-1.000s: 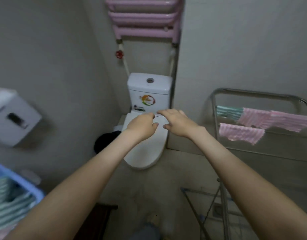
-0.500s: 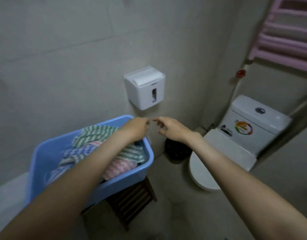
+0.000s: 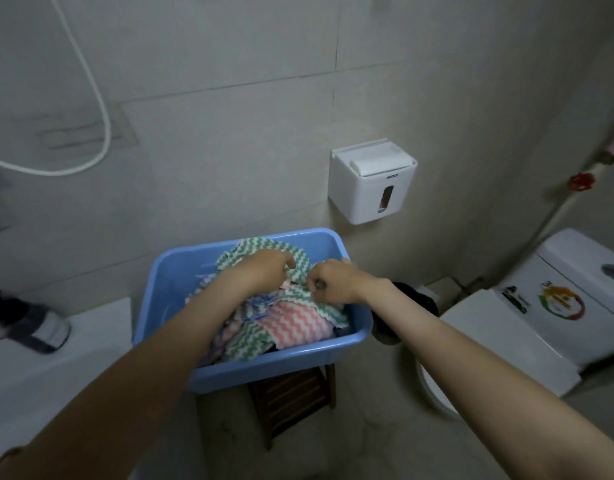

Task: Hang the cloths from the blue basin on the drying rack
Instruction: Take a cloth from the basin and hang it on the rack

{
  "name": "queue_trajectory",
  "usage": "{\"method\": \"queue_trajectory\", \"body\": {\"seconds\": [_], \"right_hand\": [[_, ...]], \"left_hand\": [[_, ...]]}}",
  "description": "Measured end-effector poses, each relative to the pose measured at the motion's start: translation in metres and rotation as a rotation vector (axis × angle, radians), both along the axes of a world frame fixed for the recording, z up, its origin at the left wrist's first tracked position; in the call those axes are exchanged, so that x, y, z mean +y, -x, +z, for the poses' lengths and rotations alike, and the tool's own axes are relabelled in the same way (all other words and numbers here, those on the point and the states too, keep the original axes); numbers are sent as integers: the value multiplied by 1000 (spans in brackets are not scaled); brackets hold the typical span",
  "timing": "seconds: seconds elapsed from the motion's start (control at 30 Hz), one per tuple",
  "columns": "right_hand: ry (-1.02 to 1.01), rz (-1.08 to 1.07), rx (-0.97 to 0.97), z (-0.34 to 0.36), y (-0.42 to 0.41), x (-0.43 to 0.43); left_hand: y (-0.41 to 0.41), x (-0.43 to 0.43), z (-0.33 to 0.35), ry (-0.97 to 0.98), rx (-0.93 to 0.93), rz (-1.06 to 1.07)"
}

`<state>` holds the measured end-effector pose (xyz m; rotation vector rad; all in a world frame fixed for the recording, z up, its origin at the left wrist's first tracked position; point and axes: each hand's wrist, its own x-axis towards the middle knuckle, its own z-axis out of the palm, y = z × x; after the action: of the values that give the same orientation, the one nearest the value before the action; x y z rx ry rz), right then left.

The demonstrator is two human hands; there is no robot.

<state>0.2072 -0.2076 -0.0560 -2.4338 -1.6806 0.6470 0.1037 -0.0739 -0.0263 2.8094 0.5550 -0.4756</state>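
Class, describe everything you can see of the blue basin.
The blue basin is a rectangular tub, seemingly smooth plastic, with rounded corners and a rolled rim. It sits on a dark slatted wooden stool near the wall. Crumpled zigzag cloths fill it; the left hand and right hand reach in, gripping the green cloth on top.

Glossy plastic basin [image 3: 181,271], wavy-woven cloths [image 3: 291,325].

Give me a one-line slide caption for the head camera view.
Left hand and right hand grip a green cloth in the blue basin on a wooden stool, beside the toilet.
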Motion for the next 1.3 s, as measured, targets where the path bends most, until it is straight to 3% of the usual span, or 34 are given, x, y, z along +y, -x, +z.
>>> {"method": "queue_trajectory", "body": {"seconds": [0.13, 0.27, 0.43, 0.6, 0.73, 0.9, 1.0, 1.2, 1.3], "right_hand": [[-162, -81, 22, 12, -8, -8], [-389, -184, 116, 23, -12, -18], [-730, -399, 541, 36, -19, -21], [-819, -501, 760, 49, -26, -38], [-702, -459, 682, 56, -29, -70], [-927, -675, 458, 66, -37, -119], [-968, -807, 437, 73, -42, -159], [-1141, -1094, 538, 94, -38, -266], [-1170, -1258, 431, 86, -28, -328]], "left_hand": [[2, -7, 5, 1, 19, -28], [0, -8, 11, 127, 14, -93], [-10, -7, 17, 298, -301, -39], [-23, -24, 39, 222, -569, 66], [-41, -49, 58, 147, -658, 19], [-69, -91, 67, 155, -684, -130], [-85, -120, 66, 314, -622, -154], [-121, -200, 50, 601, -395, -489], [-132, -258, 46, 710, -405, -543]]}}
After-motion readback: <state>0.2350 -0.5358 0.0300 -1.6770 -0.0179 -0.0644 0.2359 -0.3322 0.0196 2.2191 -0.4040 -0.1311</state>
